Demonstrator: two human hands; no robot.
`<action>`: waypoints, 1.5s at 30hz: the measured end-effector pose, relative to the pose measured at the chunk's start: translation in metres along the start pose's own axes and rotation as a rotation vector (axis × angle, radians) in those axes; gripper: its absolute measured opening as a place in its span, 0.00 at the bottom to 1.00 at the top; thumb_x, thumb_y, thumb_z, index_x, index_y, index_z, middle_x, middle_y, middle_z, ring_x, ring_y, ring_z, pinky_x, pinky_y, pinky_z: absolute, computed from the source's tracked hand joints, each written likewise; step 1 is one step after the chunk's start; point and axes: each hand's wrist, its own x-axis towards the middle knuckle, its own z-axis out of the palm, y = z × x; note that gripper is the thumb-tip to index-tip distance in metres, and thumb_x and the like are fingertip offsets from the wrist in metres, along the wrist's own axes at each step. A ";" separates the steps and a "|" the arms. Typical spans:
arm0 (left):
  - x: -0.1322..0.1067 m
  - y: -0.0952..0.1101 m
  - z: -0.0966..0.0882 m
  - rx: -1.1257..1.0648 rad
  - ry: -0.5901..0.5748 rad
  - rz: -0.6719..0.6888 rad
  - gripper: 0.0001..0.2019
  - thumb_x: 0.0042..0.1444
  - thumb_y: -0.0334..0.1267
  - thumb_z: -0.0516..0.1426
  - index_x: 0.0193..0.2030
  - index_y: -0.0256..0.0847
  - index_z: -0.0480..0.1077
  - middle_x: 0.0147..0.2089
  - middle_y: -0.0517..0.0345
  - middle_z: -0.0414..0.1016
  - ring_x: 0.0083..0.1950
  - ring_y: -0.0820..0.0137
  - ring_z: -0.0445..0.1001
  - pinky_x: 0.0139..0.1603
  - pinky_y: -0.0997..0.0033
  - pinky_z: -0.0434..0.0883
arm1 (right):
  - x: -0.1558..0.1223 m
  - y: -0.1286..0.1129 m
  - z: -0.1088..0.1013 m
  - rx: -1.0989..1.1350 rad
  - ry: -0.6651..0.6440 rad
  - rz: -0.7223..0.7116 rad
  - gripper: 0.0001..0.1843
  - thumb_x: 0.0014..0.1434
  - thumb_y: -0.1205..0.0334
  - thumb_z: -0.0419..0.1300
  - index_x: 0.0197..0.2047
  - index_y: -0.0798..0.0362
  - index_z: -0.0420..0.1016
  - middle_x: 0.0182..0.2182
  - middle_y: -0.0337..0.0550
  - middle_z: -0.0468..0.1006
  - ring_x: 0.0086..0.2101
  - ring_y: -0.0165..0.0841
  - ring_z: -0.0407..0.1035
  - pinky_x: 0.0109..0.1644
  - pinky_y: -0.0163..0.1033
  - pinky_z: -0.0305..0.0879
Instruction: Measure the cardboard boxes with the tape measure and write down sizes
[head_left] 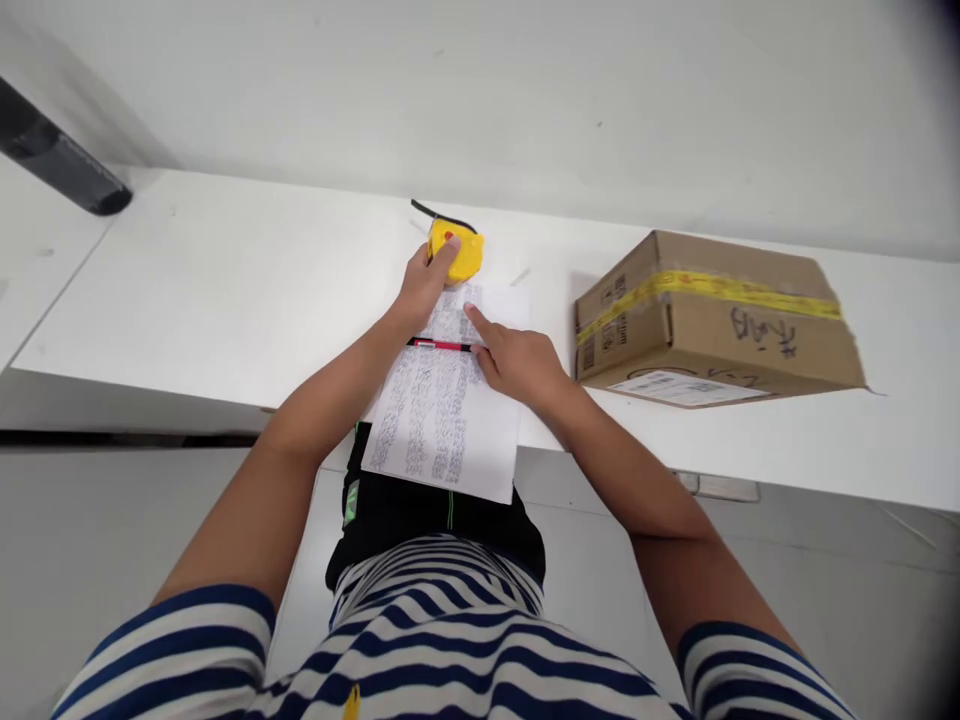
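My left hand point(429, 280) is closed around a yellow tape measure point(466, 254), its thumb near a red button on the case. A black strap sticks out from behind the tape measure. Under both hands lies a sheet of paper point(442, 420) with dense columns of handwriting; its lower end overhangs the table edge. My right hand point(521, 362) rests on the paper's right side, index finger stretched toward the upper lines and thumb apart. A red and black pen point(439, 345) lies across the sheet, its right end at my right fingers; whether they touch it I cannot tell.
A taped cardboard box point(742, 320) with a label and black handwriting stands on the white table point(187, 290) to the right. At the far left a dark cylindrical object point(67, 165) reaches in. A wall point(480, 100) rises behind the table.
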 end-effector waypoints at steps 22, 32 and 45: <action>0.006 0.002 -0.010 -0.031 -0.239 0.035 0.24 0.63 0.56 0.66 0.56 0.43 0.69 0.61 0.43 0.79 0.64 0.56 0.79 0.62 0.55 0.77 | -0.023 -0.013 0.019 0.980 0.243 0.197 0.37 0.60 0.20 0.58 0.26 0.47 0.65 0.21 0.35 0.69 0.25 0.31 0.63 0.32 0.40 0.59; 0.006 -0.003 -0.004 0.128 -0.198 0.052 0.19 0.65 0.53 0.66 0.53 0.44 0.69 0.52 0.49 0.78 0.54 0.63 0.80 0.54 0.63 0.78 | -0.025 -0.014 0.020 0.988 0.203 0.196 0.29 0.62 0.35 0.63 0.24 0.48 0.63 0.22 0.35 0.69 0.26 0.29 0.60 0.32 0.39 0.56; -0.010 0.011 0.001 0.265 -0.226 0.051 0.12 0.65 0.41 0.66 0.48 0.43 0.69 0.45 0.53 0.74 0.51 0.62 0.78 0.55 0.57 0.78 | -0.026 -0.014 0.019 1.019 0.215 0.202 0.29 0.61 0.35 0.64 0.23 0.47 0.62 0.20 0.34 0.67 0.25 0.29 0.59 0.32 0.40 0.57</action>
